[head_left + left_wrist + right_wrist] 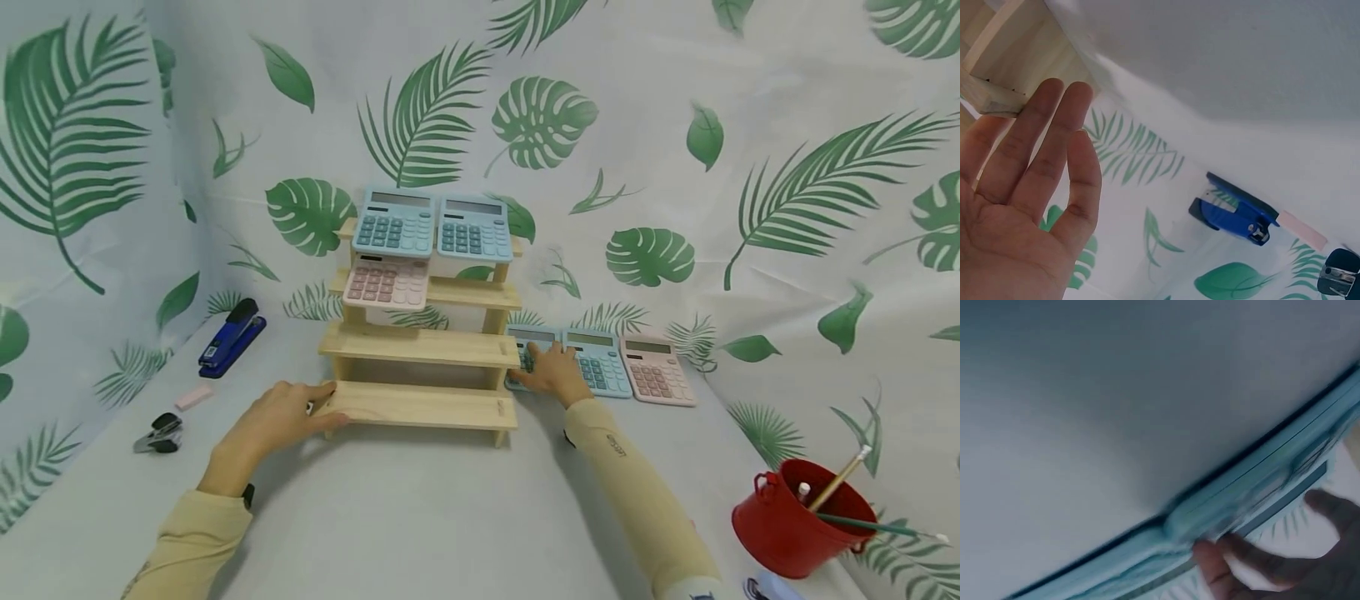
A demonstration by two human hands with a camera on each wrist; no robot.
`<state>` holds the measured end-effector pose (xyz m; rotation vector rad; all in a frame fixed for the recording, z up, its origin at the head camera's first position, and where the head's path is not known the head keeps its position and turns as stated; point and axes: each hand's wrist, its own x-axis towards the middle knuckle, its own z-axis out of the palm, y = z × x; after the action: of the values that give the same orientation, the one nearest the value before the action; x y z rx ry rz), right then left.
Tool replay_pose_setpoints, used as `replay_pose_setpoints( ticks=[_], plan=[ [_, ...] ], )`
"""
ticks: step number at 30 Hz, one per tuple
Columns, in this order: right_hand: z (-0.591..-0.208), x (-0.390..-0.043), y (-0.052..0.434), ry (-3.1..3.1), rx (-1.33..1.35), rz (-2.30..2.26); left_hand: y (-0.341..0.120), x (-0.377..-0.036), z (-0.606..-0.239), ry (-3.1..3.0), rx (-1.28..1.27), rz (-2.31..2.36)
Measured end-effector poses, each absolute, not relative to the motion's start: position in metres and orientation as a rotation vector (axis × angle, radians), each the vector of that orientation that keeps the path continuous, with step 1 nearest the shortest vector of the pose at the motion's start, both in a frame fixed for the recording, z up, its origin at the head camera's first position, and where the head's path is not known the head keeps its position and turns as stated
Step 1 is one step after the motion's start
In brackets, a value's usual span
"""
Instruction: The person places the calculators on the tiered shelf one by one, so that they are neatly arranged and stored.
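A stepped wooden shelf (420,346) stands mid-table. Two blue calculators (395,221) (475,227) lie on its top step and a pink one (386,282) on the step below. My left hand (281,417) rests with straight fingers (1029,187) against the left end of the shelf's (1016,56) bottom step. Right of the shelf lie a blue calculator (525,337), a second blue one (596,358) and a pink one (657,371). My right hand (551,373) covers the nearest blue calculator (1260,481); its fingertips (1210,562) curl at that calculator's edge, blurred.
A blue stapler (231,337) (1235,212), a pink eraser (193,397) (1300,228) and a small black clip tool (159,435) lie at the left. A red bucket (802,517) with brushes stands at the front right. Leaf-print cloth covers table and backdrop.
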<state>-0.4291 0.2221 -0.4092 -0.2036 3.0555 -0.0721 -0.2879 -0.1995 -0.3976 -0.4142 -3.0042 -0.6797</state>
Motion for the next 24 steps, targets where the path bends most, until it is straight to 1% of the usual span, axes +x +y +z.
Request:
replay_pose_setpoints(
  ticks=[4, 10, 19, 24],
  plan=[
    [-0.409, -0.428, 0.219, 3.047, -0.112, -0.028, -0.194, -0.287, -0.399, -3.008, -0.389, -0.707],
    [-0.407, -0.425, 0.215, 2.998, -0.026, -0.076, -0.193, -0.285, -0.398, -3.005, -0.388, -0.704],
    [-0.408, -0.418, 0.212, 2.93, -0.003, -0.142, -0.197, -0.286, -0.397, -2.995, -0.403, -0.683],
    [-0.409, -0.411, 0.21, 2.934, -0.015, -0.068, -0.197, -0.286, -0.397, -3.007, -0.399, -0.674]
  ],
)
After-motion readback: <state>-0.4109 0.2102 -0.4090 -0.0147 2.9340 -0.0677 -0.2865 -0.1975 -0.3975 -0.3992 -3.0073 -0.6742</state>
